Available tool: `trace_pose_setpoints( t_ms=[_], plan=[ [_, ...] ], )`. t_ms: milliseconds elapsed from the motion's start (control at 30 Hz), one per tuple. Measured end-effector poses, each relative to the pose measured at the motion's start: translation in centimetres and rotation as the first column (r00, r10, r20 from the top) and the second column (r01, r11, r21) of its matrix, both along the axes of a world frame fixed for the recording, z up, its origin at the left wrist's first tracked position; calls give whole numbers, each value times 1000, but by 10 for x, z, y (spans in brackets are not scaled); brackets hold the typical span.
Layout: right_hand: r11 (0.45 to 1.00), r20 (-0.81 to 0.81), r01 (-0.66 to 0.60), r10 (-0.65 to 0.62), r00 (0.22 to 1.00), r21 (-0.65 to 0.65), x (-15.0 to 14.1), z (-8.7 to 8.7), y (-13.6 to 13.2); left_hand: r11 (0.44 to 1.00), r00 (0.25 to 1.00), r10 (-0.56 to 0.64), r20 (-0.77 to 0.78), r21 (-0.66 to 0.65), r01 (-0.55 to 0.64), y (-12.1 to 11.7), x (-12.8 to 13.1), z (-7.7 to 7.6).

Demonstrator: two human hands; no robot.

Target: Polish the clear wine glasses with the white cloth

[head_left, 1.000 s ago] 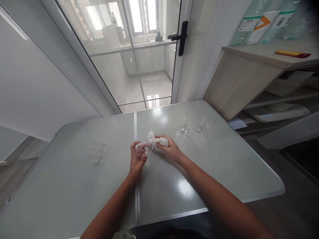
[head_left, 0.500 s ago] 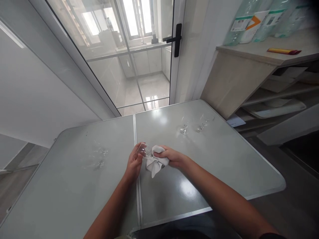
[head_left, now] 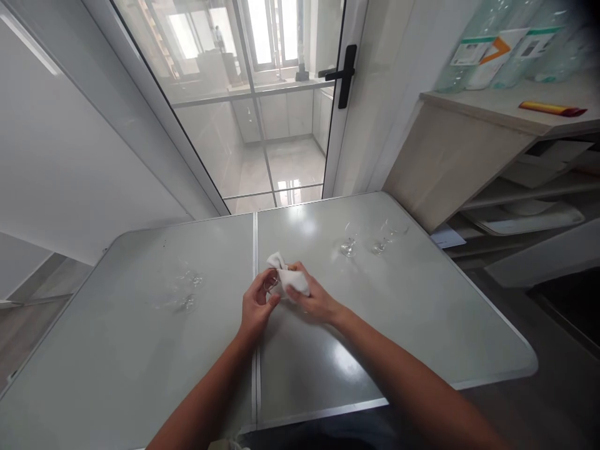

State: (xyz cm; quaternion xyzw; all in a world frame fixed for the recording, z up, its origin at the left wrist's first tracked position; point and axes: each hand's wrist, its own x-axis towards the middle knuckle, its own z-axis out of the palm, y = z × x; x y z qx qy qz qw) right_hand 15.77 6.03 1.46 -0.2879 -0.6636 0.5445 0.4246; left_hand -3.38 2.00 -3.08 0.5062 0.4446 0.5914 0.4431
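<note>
In the head view my left hand (head_left: 256,304) curls around a clear wine glass (head_left: 271,285) above the table's centre seam. My right hand (head_left: 319,302) grips a folded white cloth (head_left: 298,283), pressed against the glass; a corner of it sticks up past my left fingers. Cloth and fingers hide much of the glass. To the right stand two clear stemmed glasses, a nearer glass (head_left: 347,249) and another glass (head_left: 379,247). At left are two more, a far glass (head_left: 195,279) and a near glass (head_left: 188,303), their bowls faint against the tabletop.
The grey table (head_left: 140,350) has a metal edge and a seam down its middle. Behind it is a glass door with a black handle (head_left: 347,76). A wooden shelf unit (head_left: 469,144) at right carries plastic bottles (head_left: 497,56) and a yellow-red tube (head_left: 553,109).
The cloth has shifted up and left over the glass, where before it hung below my right hand. My left fingers have turned around the glass. The camera view has moved slightly.
</note>
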Motion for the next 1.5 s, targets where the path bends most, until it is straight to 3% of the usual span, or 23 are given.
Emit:
trace_pose_setpoints(
  t_ms=[133,200,300,367,400,467,567,667,733,833,900,967,1033,1100,1167,1233,1267,1300,1333,1400,1433,1467,1500],
  plan=[
    [992,17,-11,14,1000,-128,2,5,0,980,980,-111,-164,148,136,-3,-3,4],
    [962,-61,-100,87,994,-255,4,4,3,954,950,-152,-272,210,212,-5,-7,8],
    [821,-213,-350,282,936,-451,7,-1,8,938,930,-201,-306,215,274,-8,-8,14],
    [742,-243,-433,358,901,-512,10,-4,12,941,934,-232,-271,179,286,-10,-5,16],
    [748,-226,-426,362,904,-508,12,-5,14,946,939,-233,-251,167,279,-10,-2,15],
    [844,-142,-336,305,942,-419,15,-4,17,960,956,-199,-215,154,234,-11,3,11],
    [980,38,-137,144,989,-143,16,-5,20,985,981,-99,-167,124,121,-7,5,3],
    [985,197,14,-48,979,169,10,-11,18,994,991,48,-127,101,-35,-1,1,-4],
    [954,247,1,-79,966,300,6,-15,14,984,981,160,-109,98,-149,3,-5,-6],
    [943,320,-234,151,935,238,6,-14,9,974,974,212,-79,103,-203,7,-13,-6],
    [905,351,-409,347,870,117,9,-11,9,982,985,166,-46,97,-160,7,-16,-4],
    [874,373,-484,435,819,43,10,-9,10,989,993,118,-18,90,-116,6,-16,-3],
    [906,395,-420,371,840,43,7,-12,10,989,995,100,-9,112,-98,4,-13,-2],
    [958,422,-267,199,885,108,1,-17,9,982,995,99,-16,164,-95,3,-9,-2],
    [972,435,-153,61,898,178,-4,-21,7,975,995,102,1,198,-101,2,-6,-3],
    [979,414,-105,24,910,174,-3,-22,8,980,994,85,70,174,-96,2,-5,-3],
    [986,382,-130,82,921,102,-1,-22,9,987,991,56,120,142,-72,1,-6,-4],
    [979,328,-204,200,923,-21,2,-22,10,994,985,8,174,108,-27,0,-6,-4],
    [935,242,-312,346,906,-171,6,-21,11,996,972,-53,227,77,36,-1,-8,-4],
    [744,-2,-526,576,817,-412,12,-21,13,986,932,-167,320,47,161,-2,-10,-4],
    [668,-99,-584,615,782,-462,13,-21,13,980,914,-198,354,44,196,-2,-12,-3],
    [650,-137,-600,617,775,-467,12,-21,12,979,904,-202,376,43,201,-1,-12,-2],
    [695,-105,-572,592,799,-435,11,-21,11,983,905,-182,384,41,180,0,-13,-1]
  ],
)
